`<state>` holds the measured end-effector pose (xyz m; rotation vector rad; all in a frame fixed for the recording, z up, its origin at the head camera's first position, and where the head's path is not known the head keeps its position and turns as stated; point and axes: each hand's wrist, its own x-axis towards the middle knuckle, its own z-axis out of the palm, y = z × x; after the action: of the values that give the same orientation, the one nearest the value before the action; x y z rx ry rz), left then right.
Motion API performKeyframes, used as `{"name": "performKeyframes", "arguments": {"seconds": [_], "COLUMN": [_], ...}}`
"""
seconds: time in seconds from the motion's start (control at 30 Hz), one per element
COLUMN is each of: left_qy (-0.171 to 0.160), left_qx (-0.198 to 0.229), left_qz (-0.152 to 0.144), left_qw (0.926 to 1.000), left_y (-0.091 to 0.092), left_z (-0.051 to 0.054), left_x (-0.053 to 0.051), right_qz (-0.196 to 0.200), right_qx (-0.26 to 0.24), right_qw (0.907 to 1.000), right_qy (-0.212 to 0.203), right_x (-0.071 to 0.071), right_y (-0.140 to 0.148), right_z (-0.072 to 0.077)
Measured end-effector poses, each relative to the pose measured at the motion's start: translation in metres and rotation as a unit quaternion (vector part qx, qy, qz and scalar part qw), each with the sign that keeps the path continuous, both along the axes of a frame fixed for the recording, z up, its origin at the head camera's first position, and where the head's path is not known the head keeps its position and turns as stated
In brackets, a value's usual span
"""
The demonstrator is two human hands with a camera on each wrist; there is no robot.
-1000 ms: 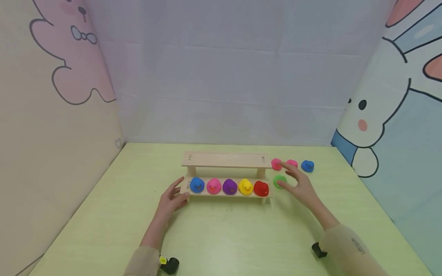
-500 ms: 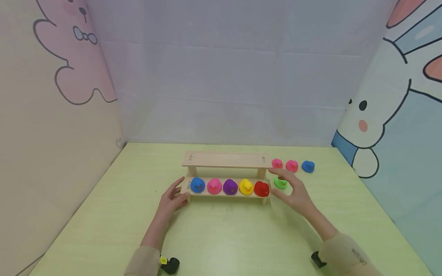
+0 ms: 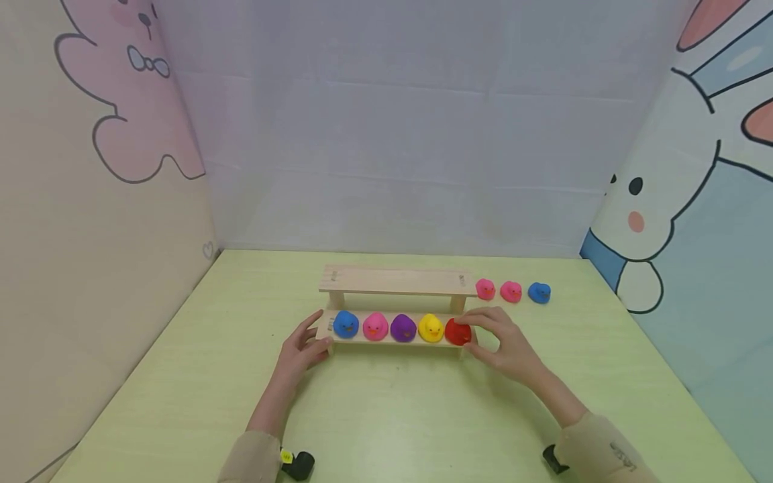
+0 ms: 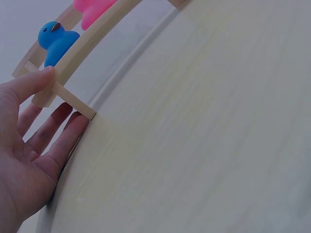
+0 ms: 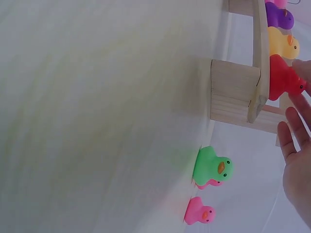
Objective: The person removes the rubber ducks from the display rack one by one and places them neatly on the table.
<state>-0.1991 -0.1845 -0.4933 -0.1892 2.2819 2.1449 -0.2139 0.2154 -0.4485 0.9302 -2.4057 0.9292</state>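
Here's the pale-green table point(image 3: 386, 416), spread out around the two-step wooden rack point(image 3: 395, 279). At the rack's left end the left hand point(image 3: 298, 350) grips it, thumb on top, fingers lower down; at its right end the right hand point(image 3: 510, 347) pinches the red duck point(image 3: 456, 333), which sits rightmost on the rack's lower step point(image 3: 324, 329). Leftward along that step — yellow duck point(image 3: 431, 327), purple duck point(image 3: 402, 328), pink duck point(image 3: 375, 326), blue duck point(image 3: 345, 325). Right of the rack, on the table: the green duck point(image 5: 210, 165), two loose pink ducks point(image 3: 510, 291) and, farther out, another blue duck point(image 3: 539, 292).
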Motion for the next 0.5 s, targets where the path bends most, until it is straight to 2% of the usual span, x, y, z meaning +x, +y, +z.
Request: {"name": "performKeyframes", "arguments": {"seconds": [0.07,0.2,0.5], "left_qy": [-0.002,-0.007,-0.011], "left_qx": [0.001,0.0,0.002], "left_qz": [-0.002,-0.003,-0.002], "left_qw": [1.0,1.0,0.9999], "left_y": [0.0,0.0,0.0], "left_z": [0.0,-0.001,-0.001], "left_x": [0.0,-0.001,-0.002], "right_qz": [0.0,-0.014,-0.008], "right_qx": [0.015,0.044,0.063], "right_qw": [0.9998,0.9989,0.9964], "right_qy": [0.012,0.005,-0.057], "right_x": [-0.001,-0.001,-0.002], "right_y": [0.0,0.001,0.0], "right_z": [0.0,0.003,0.015]}}
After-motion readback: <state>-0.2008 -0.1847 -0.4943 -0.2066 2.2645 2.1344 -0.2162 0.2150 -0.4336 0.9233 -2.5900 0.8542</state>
